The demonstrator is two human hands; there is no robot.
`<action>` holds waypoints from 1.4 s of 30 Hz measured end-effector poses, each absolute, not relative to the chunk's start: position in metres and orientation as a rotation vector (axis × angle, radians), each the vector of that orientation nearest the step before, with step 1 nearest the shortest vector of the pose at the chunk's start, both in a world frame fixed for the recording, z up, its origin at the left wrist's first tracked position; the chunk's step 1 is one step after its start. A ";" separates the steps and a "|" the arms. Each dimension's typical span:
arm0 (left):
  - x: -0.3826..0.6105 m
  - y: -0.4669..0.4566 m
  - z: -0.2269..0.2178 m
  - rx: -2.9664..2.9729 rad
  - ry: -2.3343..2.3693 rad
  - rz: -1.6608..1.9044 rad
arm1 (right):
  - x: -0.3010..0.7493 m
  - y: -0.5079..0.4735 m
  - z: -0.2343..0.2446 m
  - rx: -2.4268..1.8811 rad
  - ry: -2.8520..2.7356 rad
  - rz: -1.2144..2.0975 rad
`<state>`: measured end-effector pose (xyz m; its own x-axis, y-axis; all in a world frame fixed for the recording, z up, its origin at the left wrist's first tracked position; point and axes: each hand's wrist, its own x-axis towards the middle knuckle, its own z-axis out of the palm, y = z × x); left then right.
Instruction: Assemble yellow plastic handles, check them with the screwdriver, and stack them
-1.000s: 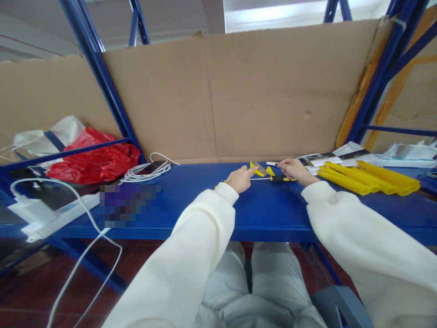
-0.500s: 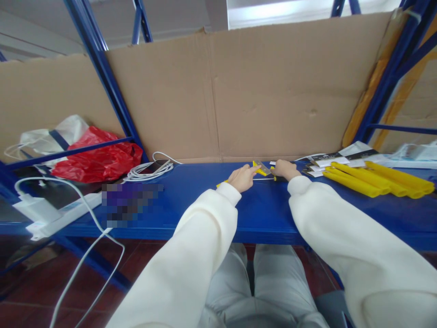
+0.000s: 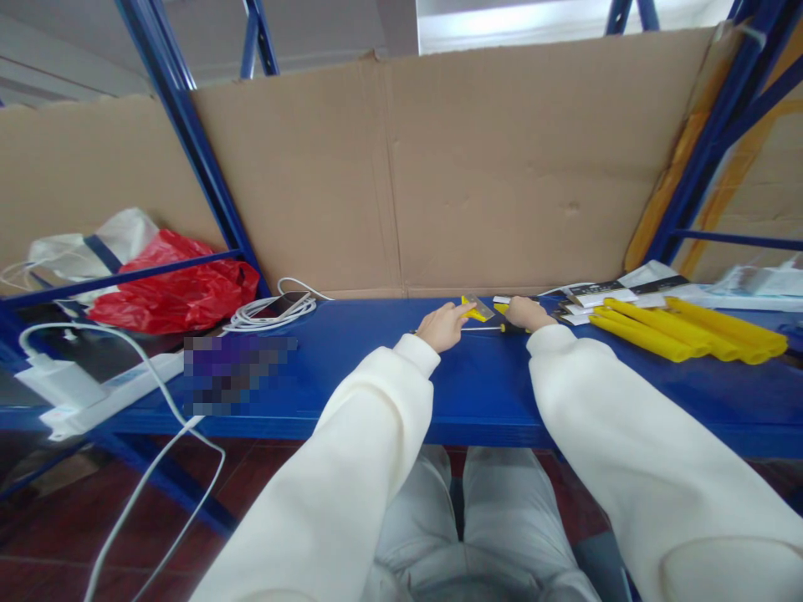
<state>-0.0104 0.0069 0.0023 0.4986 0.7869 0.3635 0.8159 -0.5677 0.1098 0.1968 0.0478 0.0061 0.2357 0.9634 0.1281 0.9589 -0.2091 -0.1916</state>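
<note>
My left hand (image 3: 441, 327) is closed, pinching a yellow scraper (image 3: 479, 310) with a flat, greyish metal blade that points right. To its right, my right hand (image 3: 528, 314) is also closed. A small yellow piece (image 3: 501, 308) shows at its fingertips, near the blade's end; its exact kind is too small to make out. Just below the fingers lies a screwdriver (image 3: 483, 329), its thin metal shaft toward my left hand. The yellow and black handle is partly under my right hand, and I cannot tell whether the hand touches it.
Several yellow tubes (image 3: 683, 330) lie at the right of the blue table (image 3: 370, 385), beside packets (image 3: 602, 294). On the left are a coiled white cable (image 3: 269, 313), a power strip (image 3: 119, 393) and a red plastic bag (image 3: 176, 280). A cardboard panel (image 3: 477, 167) stands behind.
My right fingertips have drawn slightly right from the scraper's blade, and the small yellow piece now shows more clearly at them. My left hand keeps its hold. The whole view has shifted slightly.
</note>
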 end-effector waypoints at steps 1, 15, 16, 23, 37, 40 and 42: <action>-0.011 0.007 0.002 -2.655 -1.420 -0.585 | 0.200 0.049 0.004 -2.276 -1.790 0.048; -0.011 0.003 0.004 -2.659 -1.424 -0.608 | 0.206 0.052 0.010 -1.641 -1.241 0.389; -0.011 0.003 0.005 -2.657 -1.429 -0.604 | 0.205 0.050 0.011 -1.612 -1.193 0.460; -0.011 0.003 0.005 -2.659 -1.422 -0.598 | 0.200 0.039 0.018 -1.531 -1.027 0.886; -0.013 0.009 0.003 -2.677 -1.586 -0.674 | 0.176 0.021 0.033 -1.348 -1.168 1.053; -0.013 0.007 0.005 -2.658 -1.626 -0.653 | 0.169 0.022 0.028 -1.355 -1.272 0.987; -0.012 0.006 0.005 -2.644 -1.632 -0.655 | 0.165 0.023 0.025 -1.369 -1.300 0.917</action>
